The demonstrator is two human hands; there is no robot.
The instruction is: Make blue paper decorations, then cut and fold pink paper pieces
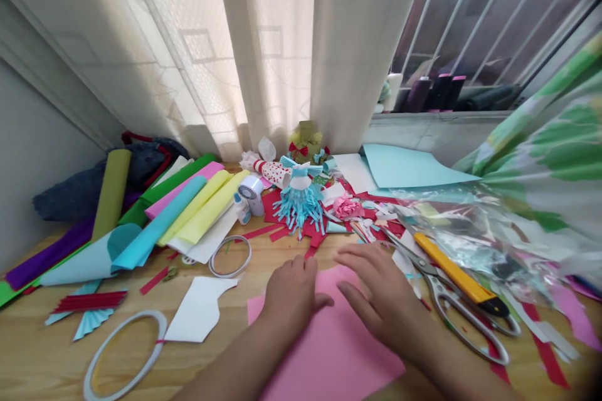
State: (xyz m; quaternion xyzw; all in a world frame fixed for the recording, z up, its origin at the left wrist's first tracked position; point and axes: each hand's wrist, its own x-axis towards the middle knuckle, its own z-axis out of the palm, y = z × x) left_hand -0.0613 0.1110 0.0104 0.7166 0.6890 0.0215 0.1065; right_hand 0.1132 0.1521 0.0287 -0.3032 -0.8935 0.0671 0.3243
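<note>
1. The left hand [291, 293] is resting on the pink sheet [329, 351] with its fingers loosely curled. It is clenching nothing and grasping nothing.
2. The right hand [376, 291] is spreading open over the sheet's far edge, also released. Whether its fingertips are touching the paper or hovering just above it, the view does not settle.
3. The sheet is lying flat on the wooden table [42, 351], directly beneath and between both hands.
4. Open hands on either side are likely steadying the paper well, since flat palms are holding it without creasing it.
5. The scissors [470, 332] and a yellow cutter [456, 276] are lying just beyond the right hand, beside a plastic bag [475, 244].
6. A tape ring [230, 257] and a white offcut [200, 310] are lying left of the left hand, while a blue paper fringe [298, 213] is standing beyond the fingertips.
</note>
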